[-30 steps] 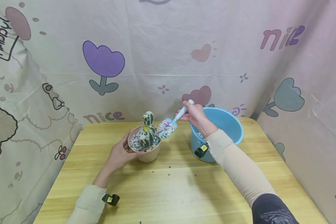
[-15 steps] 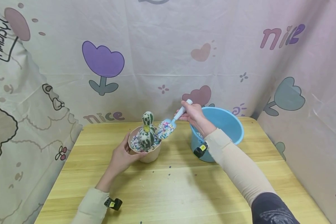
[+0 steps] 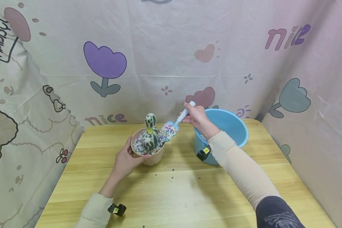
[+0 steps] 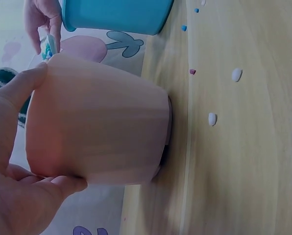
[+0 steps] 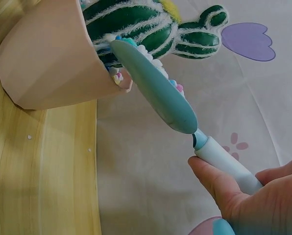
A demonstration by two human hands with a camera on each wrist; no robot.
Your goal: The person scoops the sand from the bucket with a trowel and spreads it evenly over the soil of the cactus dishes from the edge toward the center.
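Scoop (image 5: 156, 93) lies with its handle held in the right grip (image 3: 199, 116); its blade, heaped with coloured pebbles (image 3: 168, 130), extends leftward from that grip, tip over the rim of the pot (image 3: 154, 159). The left grip (image 3: 126, 161) clasps the pot's left side, beside the cactus (image 3: 149, 139).

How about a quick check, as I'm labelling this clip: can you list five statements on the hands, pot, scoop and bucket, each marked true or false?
1. The left hand holds the pot. True.
2. The right hand grips the scoop. True.
3. The scoop is empty. False: it carries pebbles.
4. In the head view, the bucket is right of the pot. True.
5. The scoop is over the bucket. False: its tip is at the pot's rim.
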